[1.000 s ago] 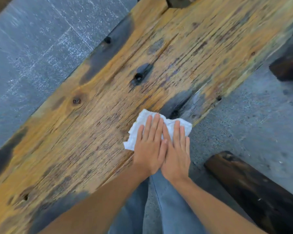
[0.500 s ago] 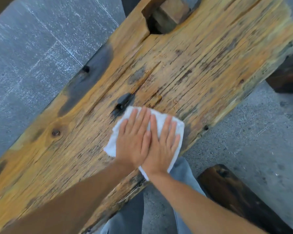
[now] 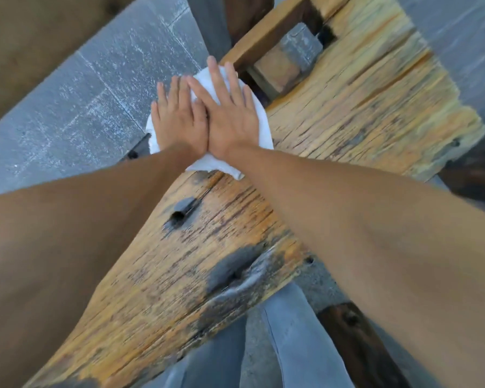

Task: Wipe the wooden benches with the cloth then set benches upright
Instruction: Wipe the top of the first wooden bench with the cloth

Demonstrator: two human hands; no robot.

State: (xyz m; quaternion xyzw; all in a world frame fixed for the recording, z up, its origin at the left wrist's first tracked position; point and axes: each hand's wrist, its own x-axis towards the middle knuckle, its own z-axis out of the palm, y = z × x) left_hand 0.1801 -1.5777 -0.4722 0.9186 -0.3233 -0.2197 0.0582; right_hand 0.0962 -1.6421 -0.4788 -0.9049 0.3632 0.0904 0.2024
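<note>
A weathered yellow-brown wooden bench (image 3: 333, 121) with dark stains and knot holes runs diagonally across the view. A white cloth (image 3: 259, 127) lies flat on its far left edge, beside a rectangular slot holding a wooden peg (image 3: 284, 64). My left hand (image 3: 179, 121) and my right hand (image 3: 230, 113) press side by side on the cloth, fingers straight and spread. Both arms reach far forward and hide part of the board.
Grey stone paving (image 3: 81, 107) lies to the left of the bench. Dark wooden pieces lie on the ground at the lower right (image 3: 356, 340) and at the right edge (image 3: 476, 175). My grey trouser legs (image 3: 291, 331) show below the board.
Both hands have slid the cloth across the board from the near right edge to the far left edge, next to the peg slot. My arms are now stretched out further.
</note>
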